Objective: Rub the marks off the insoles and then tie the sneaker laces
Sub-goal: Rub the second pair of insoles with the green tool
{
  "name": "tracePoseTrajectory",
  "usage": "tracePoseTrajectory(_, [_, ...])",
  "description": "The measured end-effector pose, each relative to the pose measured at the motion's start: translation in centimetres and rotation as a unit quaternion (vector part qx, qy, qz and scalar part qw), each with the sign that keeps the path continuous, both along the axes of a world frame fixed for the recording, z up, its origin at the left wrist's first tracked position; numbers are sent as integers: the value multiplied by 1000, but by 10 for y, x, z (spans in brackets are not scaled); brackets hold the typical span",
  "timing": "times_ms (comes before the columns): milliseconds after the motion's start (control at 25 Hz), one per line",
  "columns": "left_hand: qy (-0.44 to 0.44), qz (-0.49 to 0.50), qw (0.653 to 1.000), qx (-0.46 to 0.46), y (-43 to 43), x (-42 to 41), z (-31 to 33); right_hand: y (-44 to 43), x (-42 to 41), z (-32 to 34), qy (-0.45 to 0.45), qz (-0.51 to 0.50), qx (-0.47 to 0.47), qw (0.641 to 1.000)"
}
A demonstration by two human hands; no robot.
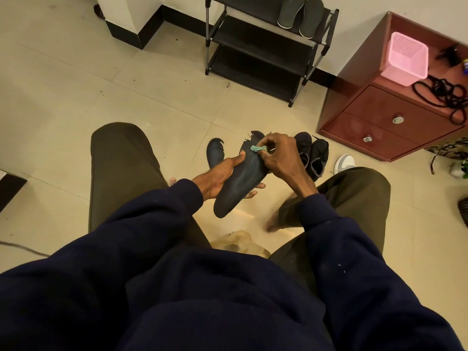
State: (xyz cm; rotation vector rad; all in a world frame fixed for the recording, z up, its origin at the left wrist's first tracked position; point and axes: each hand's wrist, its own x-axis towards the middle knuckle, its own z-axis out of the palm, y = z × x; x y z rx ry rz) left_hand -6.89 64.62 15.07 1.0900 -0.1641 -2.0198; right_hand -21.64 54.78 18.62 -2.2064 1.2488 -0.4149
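My left hand (220,174) grips a dark insole (240,181) from below, thumb on its upper edge, fingers curled under it. The insole's toe end is torn and ragged. My right hand (276,155) pinches a small teal cloth (258,148) and presses it on the insole near the toe. A second dark insole (214,154) lies on the floor just left of my hands. A pair of dark sneakers (312,154) stands on the floor behind my right hand, partly hidden by it.
A white shoe (344,163) sits right of the sneakers. A red cabinet (385,115) at the right carries a pink basket (405,59) and black cords (445,95). A black shoe rack (263,46) with grey slippers (300,15) stands at the wall. My knees flank my hands.
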Motion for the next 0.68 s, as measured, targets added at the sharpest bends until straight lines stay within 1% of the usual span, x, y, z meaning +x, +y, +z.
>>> tracePoseTrajectory(80, [7,21,1000,2,0,1,-3,6,2,4,9,63,54,997])
tracePoseTrajectory(120, [11,29,1000,1,0,0,-4,8,3,3,16,70,48,996])
tracePoseTrajectory(240, [31,65,997,12,-3,0,-5,13,8,-6,23,8,-56,998])
tracePoseTrajectory(280, [23,75,997,8,-4,1,-8,19,11,-8,27,16,-65,997])
tracePoseTrajectory(320, [4,81,997,4,-5,4,-12,26,16,-10,27,51,-48,997])
tracePoseTrajectory(400, [-45,91,995,8,-9,10,-22,40,23,-6,30,138,33,989])
tracePoseTrajectory(440, [-59,100,993,11,-10,11,-25,43,23,-6,31,158,52,986])
tracePoseTrajectory(480, [-64,109,992,12,-11,13,-25,41,24,-8,25,148,42,988])
tracePoseTrajectory(560, [-54,132,990,9,-16,14,-25,33,22,-12,18,80,-26,996])
tracePoseTrajectory(600, [-46,144,988,10,-20,14,-26,31,20,-13,16,58,-40,997])
tracePoseTrajectory(640, [-44,153,987,9,-25,14,-27,31,20,-14,12,64,-31,997])
tracePoseTrajectory(680, [-45,159,986,12,-30,15,-29,32,20,-15,10,90,-4,996])
